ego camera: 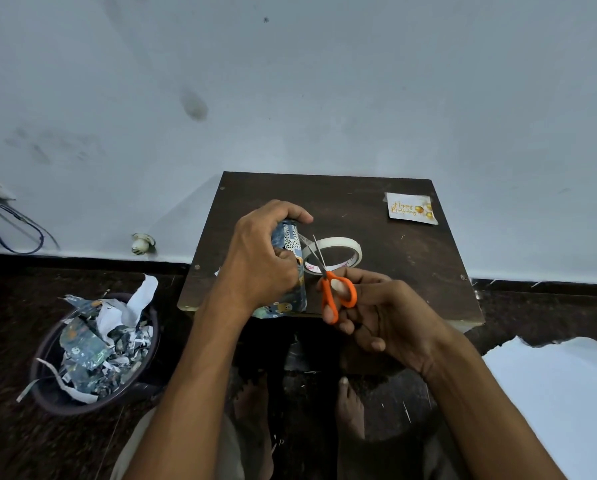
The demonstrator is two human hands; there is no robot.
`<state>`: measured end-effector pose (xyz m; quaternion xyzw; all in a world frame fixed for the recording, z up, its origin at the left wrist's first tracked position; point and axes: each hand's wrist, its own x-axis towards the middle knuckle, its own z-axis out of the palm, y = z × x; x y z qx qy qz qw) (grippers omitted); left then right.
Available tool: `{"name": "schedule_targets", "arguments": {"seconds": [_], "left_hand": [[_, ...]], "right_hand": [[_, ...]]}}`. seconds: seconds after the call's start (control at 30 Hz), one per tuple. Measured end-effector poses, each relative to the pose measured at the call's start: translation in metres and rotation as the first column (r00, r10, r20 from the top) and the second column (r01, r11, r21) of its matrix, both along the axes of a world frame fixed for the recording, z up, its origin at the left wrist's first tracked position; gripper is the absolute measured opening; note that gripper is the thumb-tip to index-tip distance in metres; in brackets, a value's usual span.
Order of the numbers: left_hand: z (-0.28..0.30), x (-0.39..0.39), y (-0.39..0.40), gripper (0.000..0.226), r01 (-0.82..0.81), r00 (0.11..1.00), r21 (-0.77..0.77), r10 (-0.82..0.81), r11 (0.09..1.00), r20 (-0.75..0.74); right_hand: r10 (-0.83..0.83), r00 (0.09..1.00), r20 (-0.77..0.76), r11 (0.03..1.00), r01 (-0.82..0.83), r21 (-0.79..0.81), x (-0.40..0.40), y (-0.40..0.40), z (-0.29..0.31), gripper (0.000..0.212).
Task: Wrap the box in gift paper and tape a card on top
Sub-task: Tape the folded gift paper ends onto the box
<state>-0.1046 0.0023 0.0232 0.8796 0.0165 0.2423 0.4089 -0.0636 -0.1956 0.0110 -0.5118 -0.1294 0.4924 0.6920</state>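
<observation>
Blue paper covers the box [287, 271] under the left hand [255, 258], which grips it; the right hand [376, 313] grips scissors [335, 289] at the tape [331, 254]. Beyond it, the card [410, 208] waits untaped.

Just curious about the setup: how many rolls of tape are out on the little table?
1. The tape roll lies mid-table, beside the wrapped box, just beyond the scissors.

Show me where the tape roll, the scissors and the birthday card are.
tape roll [354, 244], head view, on its white outer band.
scissors [349, 293], head view, on the orange handle loop.
birthday card [408, 207], head view, on its printed face.
</observation>
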Motion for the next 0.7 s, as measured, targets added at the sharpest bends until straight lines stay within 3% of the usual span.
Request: {"name": "schedule_targets", "arguments": {"seconds": [0.07,0.23,0.57,0.7], "left_hand": [[0.0,0.0,0.0,0.053,0.003,1.0,0.002,-0.003,1.0,0.004],[-0.001,0.0,-0.001,0.053,0.012,1.0,0.008,-0.012,1.0,0.015],[-0.002,0.001,0.0,0.05,0.003,1.0,-0.001,-0.003,1.0,0.021],[-0.002,0.002,0.0,0.049,0.011,1.0,-0.004,-0.011,1.0,0.023]], "right_hand": [[-0.021,1.0,0.0,1.0,0.021,0.012,-0.001,0.005,-0.001,0.068],[-0.085,0.996,-0.024,0.996,0.086,0.011,-0.002,0.014,-0.002,0.035],[-0.067,0.989,-0.134,0.993,0.078,0.084,0.008,-0.003,-0.003,0.059],[0.018,0.986,-0.165,0.997,-0.006,0.072,0.008,-0.006,-0.003,0.054]]}}
